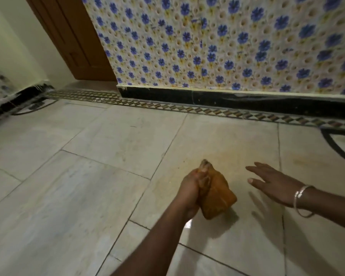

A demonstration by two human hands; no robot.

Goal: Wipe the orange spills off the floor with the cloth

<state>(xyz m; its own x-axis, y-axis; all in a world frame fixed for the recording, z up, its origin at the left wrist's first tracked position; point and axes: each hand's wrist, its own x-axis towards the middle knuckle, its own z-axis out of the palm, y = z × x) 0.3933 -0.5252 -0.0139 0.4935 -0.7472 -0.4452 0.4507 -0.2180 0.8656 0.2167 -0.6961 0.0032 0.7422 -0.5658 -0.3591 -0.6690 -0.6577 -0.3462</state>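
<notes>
My left hand [189,188] is shut on a bunched, orange-stained cloth [217,196], held just above the pale marble floor [88,196]. My right hand [271,182] hovers to the right of the cloth, palm down, fingers spread and holding nothing; a silver bangle sits on its wrist. Faint orange-yellow smears [227,152] tint the tile beyond the cloth, and another faint smear [307,162] lies on the tile to the right.
A wall with blue-flower wallpaper [227,46] and a black skirting [227,100] runs across the back. A patterned border strip [187,110] edges the floor. A brown door [74,40] stands at the back left. A dark cable [34,108] lies at left.
</notes>
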